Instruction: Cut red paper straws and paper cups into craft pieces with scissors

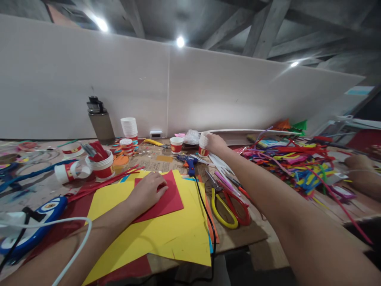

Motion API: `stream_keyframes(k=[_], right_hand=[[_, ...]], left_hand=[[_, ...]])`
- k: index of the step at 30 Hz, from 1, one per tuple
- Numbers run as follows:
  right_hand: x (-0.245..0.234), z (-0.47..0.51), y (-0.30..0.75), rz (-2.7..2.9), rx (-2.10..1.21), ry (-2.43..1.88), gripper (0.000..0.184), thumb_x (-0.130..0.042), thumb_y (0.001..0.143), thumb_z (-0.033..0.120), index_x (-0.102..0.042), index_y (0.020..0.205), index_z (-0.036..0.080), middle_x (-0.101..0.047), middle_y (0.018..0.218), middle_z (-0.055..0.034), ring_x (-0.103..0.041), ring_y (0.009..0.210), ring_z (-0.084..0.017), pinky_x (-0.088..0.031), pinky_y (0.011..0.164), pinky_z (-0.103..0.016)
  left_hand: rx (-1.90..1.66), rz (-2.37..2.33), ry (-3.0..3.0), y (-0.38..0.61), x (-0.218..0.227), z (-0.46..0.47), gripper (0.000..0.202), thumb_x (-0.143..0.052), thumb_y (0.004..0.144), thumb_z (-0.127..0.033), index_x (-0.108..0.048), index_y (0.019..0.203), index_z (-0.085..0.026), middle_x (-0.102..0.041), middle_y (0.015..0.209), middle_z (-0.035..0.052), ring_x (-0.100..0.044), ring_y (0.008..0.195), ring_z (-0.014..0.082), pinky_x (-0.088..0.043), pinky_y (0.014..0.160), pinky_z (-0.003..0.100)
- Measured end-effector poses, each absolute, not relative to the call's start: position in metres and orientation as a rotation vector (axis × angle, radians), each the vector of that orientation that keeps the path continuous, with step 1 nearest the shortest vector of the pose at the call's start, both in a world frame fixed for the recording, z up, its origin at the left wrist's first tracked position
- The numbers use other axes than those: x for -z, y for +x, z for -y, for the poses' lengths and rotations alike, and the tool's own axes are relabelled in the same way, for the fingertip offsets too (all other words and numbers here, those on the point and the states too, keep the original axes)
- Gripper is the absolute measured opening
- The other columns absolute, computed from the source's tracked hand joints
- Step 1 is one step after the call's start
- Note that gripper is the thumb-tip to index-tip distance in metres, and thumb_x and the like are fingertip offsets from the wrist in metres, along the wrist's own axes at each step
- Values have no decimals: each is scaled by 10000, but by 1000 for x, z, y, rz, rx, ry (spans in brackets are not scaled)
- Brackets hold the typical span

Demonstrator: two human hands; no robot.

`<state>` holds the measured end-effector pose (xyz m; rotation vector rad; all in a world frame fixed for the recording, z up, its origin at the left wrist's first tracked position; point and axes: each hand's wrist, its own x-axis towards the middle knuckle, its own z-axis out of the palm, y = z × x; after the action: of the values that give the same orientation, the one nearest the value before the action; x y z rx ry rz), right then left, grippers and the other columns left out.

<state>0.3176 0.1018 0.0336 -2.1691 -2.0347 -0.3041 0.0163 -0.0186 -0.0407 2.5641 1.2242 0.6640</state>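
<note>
My left hand rests on a sheet of red paper, its fingers loosely bent and apart, with nothing held. Under the red sheet lie larger yellow sheets. My right arm stretches to the back of the table, where my right hand is closed around the side of a small stack of paper cups; some fingers are hidden. Just left of it stands a single red-and-white paper cup. Nearer to me are a blue glue gun, yellow-handled scissors and red-handled scissors.
At the left are a cup of red strips, a cup stack, a grey bottle and a blue eye-patterned object. Colourful pipe cleaners pile up at the right, near another person's hand. A black cord crosses the yellow paper.
</note>
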Motion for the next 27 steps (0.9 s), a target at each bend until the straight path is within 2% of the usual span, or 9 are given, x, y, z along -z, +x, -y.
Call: stream_keyframes(k=[5, 8, 12, 14, 16, 19, 22, 24, 27], right_hand=[[-45, -82, 305, 1992, 392, -2179, 467, -638, 745, 238, -529, 1192, 160, -539, 1195, -176, -590, 1002, -280, -448, 765, -328], [-55, -70, 286, 1974, 506, -2082, 438, -548, 834, 288, -478, 1248, 163, -447, 1292, -194, -500, 1128, -314, -430, 824, -369], [-54, -77, 253, 2206, 303, -1825, 408, -482, 887, 301, -472, 1282, 198, -543, 1214, -140, -531, 1079, -247, -409, 860, -329], [-46, -90, 238, 2265, 225, -1809, 451, -529, 862, 294, -473, 1299, 200, -604, 1154, -114, -568, 1026, -220, -422, 825, -291], [-36, -105, 226, 2306, 174, -1801, 479, -548, 849, 254, -465, 1318, 202, -600, 1201, -101, -570, 1051, -200, -421, 828, -265], [-20, -122, 213, 2330, 137, -1861, 333, -577, 837, 236, -592, 1160, 158, -651, 1087, -113, -606, 978, -194, -440, 806, -278], [-11, -127, 210, 2349, 150, -1879, 255, -540, 882, 327, -635, 1007, 127, -657, 999, -91, -614, 915, -183, -465, 815, -350], [-9, -124, 212, 2365, 181, -1830, 246, -510, 899, 315, -647, 1001, 137, -653, 1027, -93, -597, 957, -184, -445, 850, -346], [-12, -117, 218, 2376, 236, -1739, 228, -507, 879, 209, -671, 1027, 154, -646, 1086, -119, -545, 1060, -202, -385, 895, -293]], left_hand=[[-672, -1225, 2549, 15, 42, 18, 193, -483, 865, -271, -650, 860, -174, -622, 918, 76, -542, 906, 200, -426, 844, 356], [-683, -1223, 2544, 15, 43, 18, 189, -485, 864, -272, -648, 855, -177, -620, 917, 75, -541, 908, 204, -426, 845, 361], [-706, -1230, 2543, 15, 43, 18, 183, -487, 862, -267, -647, 845, -178, -614, 906, 75, -542, 902, 202, -431, 838, 354], [-711, -1232, 2549, 16, 44, 19, 183, -487, 862, -266, -648, 845, -181, -612, 902, 74, -544, 897, 200, -434, 835, 351], [-717, -1233, 2556, 15, 44, 18, 185, -488, 863, -270, -648, 836, -181, -612, 898, 75, -546, 894, 199, -435, 835, 351], [-708, -1226, 2561, 15, 44, 17, 192, -486, 864, -274, -650, 834, -177, -615, 887, 78, -548, 893, 201, -437, 832, 349], [-707, -1221, 2553, 14, 43, 17, 192, -491, 861, -270, -657, 847, -174, -622, 886, 78, -548, 897, 204, -438, 834, 349], [-718, -1214, 2551, 13, 43, 16, 187, -497, 857, -265, -660, 847, -175, -626, 885, 76, -549, 898, 203, -437, 840, 348], [-731, -1207, 2555, 13, 45, 16, 176, -506, 851, -265, -661, 840, -181, -625, 884, 73, -552, 894, 200, -438, 838, 342]])
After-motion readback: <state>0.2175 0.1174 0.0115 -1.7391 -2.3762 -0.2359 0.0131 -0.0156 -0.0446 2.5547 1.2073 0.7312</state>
